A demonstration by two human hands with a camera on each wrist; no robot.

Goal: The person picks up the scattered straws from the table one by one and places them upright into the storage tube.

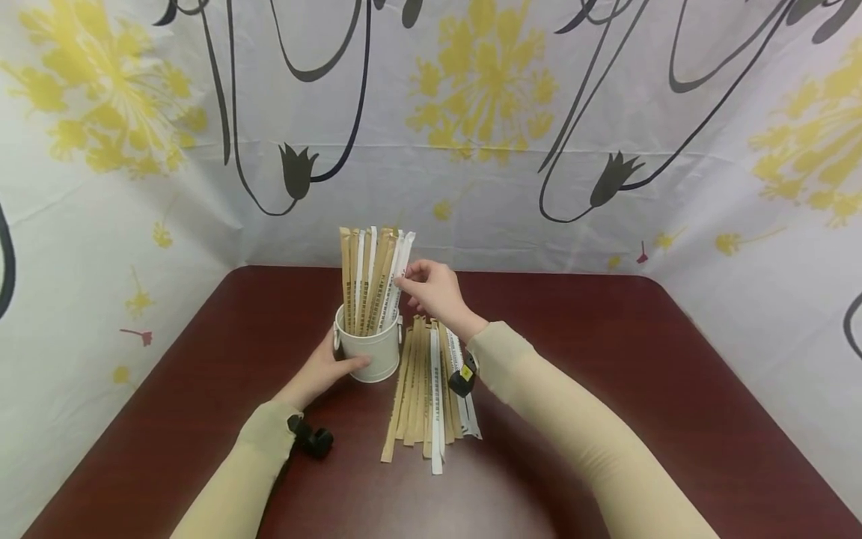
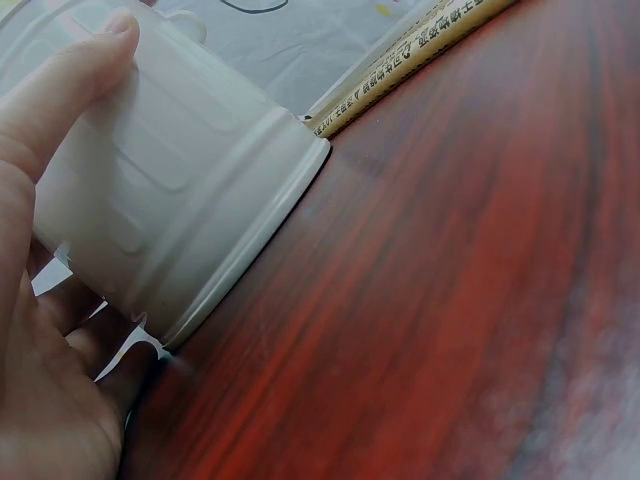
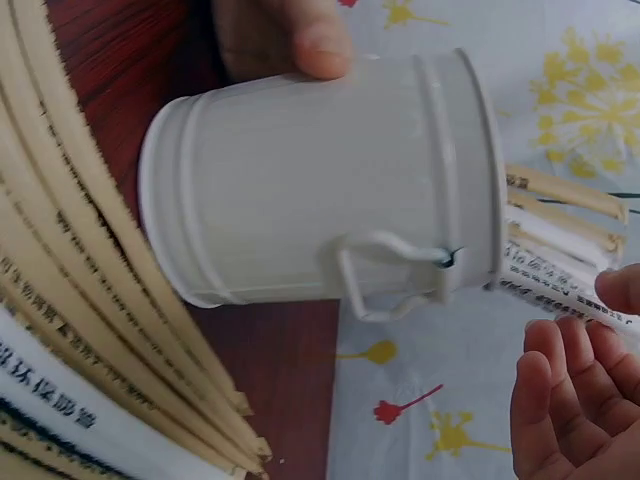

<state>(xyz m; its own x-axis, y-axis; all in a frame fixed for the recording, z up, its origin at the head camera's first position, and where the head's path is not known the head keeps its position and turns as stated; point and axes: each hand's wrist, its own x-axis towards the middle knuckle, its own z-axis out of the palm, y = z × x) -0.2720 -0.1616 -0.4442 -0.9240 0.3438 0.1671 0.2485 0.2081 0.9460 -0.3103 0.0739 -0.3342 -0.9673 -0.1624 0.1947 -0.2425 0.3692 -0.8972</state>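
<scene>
A small white metal bucket (image 1: 370,358) stands upright on the table, holding a bunch of brown and white paper-wrapped straws (image 1: 367,277). My left hand (image 1: 330,370) grips the bucket's left side, its thumb across the front; in the left wrist view the fingers curl around behind the bucket wall (image 2: 190,170). At the bunch's right edge, my right hand (image 1: 438,292) pinches a white wrapped straw (image 3: 550,285) between thumb and fingertips, above the bucket's rim. More wrapped straws (image 1: 420,389), mostly brown with a few white, lie side by side just right of the bucket.
The dark red wooden table (image 1: 572,337) extends around the bucket. Behind and beside it hangs a pale cloth (image 1: 377,187) with yellow flowers and grey stems. A ring handle (image 3: 370,275) sticks out from the bucket's side. Black wrist cameras (image 1: 313,438) sit on both sleeves.
</scene>
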